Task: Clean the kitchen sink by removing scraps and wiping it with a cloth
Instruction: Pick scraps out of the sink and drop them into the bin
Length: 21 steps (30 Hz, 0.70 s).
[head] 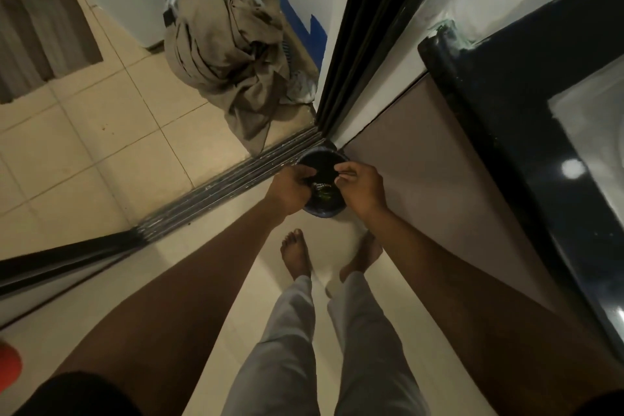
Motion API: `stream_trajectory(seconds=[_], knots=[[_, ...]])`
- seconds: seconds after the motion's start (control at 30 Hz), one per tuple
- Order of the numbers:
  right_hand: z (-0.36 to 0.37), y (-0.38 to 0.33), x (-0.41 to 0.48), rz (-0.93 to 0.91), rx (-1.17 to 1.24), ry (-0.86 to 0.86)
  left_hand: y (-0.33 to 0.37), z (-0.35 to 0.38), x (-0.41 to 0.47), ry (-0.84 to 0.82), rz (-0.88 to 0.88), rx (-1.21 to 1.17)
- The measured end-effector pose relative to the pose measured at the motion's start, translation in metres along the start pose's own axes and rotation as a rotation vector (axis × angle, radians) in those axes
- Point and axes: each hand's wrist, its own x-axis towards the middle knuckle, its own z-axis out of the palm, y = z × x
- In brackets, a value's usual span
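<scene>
A small dark blue bin (pixel 322 211) lined with a black bag stands on the floor by the door track, against the cabinet side. Both my arms reach down to it. My left hand (pixel 292 189) grips the bag's edge on the bin's left side. My right hand (pixel 359 187) pinches the bag's edge on the right, fingers curled. Some greenish scraps (pixel 323 192) show inside the bag between my hands. No sink or cloth for wiping is in view.
A grey cabinet side (pixel 422 159) and a dark countertop (pixel 526 84) run along the right. A sliding-door track (pixel 236 176) crosses the tiled floor. A heap of beige fabric (pixel 229 54) lies over a bucket beyond it. My bare feet (pixel 297 253) stand just behind the bin.
</scene>
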Motion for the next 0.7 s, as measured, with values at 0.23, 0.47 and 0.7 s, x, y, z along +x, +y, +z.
stream_trajectory(seconds=[0.23, 0.47, 0.7], knots=[[-0.021, -0.004, -0.055, -0.063, 0.179, 0.075, 0.032, -0.007, -0.026, 0.252, 0.201, 0.099], [-0.044, 0.011, -0.099, -0.053, 0.302, 0.141, 0.072, -0.008, -0.044, 0.195, 0.31, 0.052], [-0.084, -0.012, -0.136, -0.112, 0.377, 0.212, 0.113, -0.009, -0.092, 0.167, 0.401, 0.04]])
